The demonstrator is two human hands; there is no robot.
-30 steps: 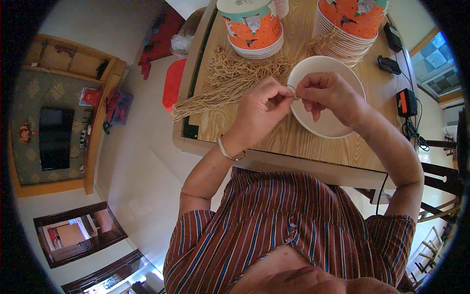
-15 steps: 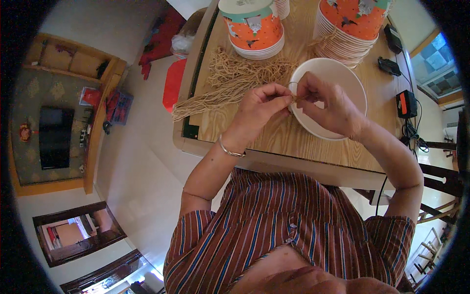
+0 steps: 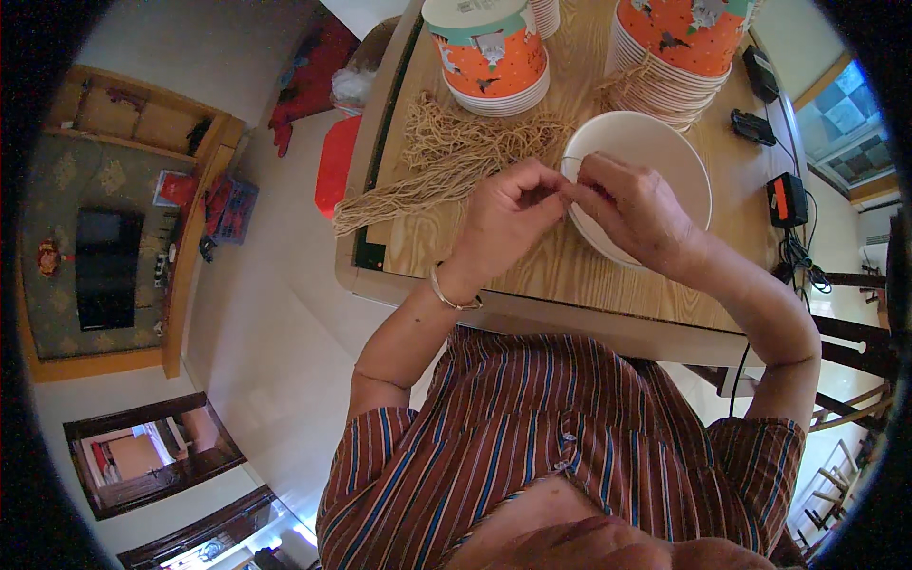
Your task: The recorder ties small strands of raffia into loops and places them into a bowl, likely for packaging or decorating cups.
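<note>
A round white-lined paper bucket [image 3: 670, 157] stands mouth up on the table. At its left rim my left hand [image 3: 513, 214] is closed, thumb and fingertips pinched together. My right hand [image 3: 636, 209], also closed, meets it there, partly over the bucket's mouth. Between the fingertips they seem to hold a thin tan cord, mostly hidden by the fingers. A fine strand [image 3: 571, 159] crosses the rim just above them. Left of the bucket lies a loose bundle of tan cords [image 3: 408, 190], its cut ends toward the table's left edge.
Upside-down stacks of orange patterned paper buckets, one at the left [image 3: 492, 68] and a taller one at the right [image 3: 670, 57], stand behind. Tan cord hangs against the taller stack. Black power adapters [image 3: 787, 201] with cables line the right edge. A red stool [image 3: 337, 163] stands left of the table.
My right hand has turned and lowered, its fingers now closing against my left fingertips. The tan bit seen between the fingertips earlier is now covered. My left hand has shifted slightly.
</note>
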